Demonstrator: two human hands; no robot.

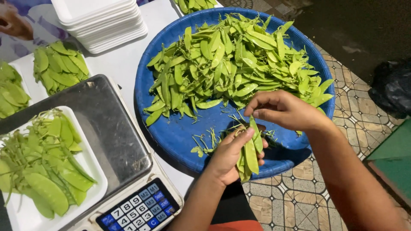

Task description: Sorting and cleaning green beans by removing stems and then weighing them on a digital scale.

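Note:
My left hand (pixel 227 155) is closed around a small bunch of green snow pea pods (pixel 250 156) over the near rim of a big round blue basket (pixel 171 128). My right hand (pixel 284 110) pinches the top end of one pod in that bunch. A large heap of loose snow peas (pixel 233 64) fills the far half of the basket. Thin trimmed stems and tips (pixel 207 143) lie on the basket's bare floor beside my left hand.
A digital scale (pixel 111 141) with a steel platform and keypad carries a white foam tray of pods (pixel 43 167). More filled trays (pixel 60 66) and a stack of empty white trays (pixel 100 21) sit behind. Another person's hand (pixel 15 21) shows top left. Tiled floor lies right.

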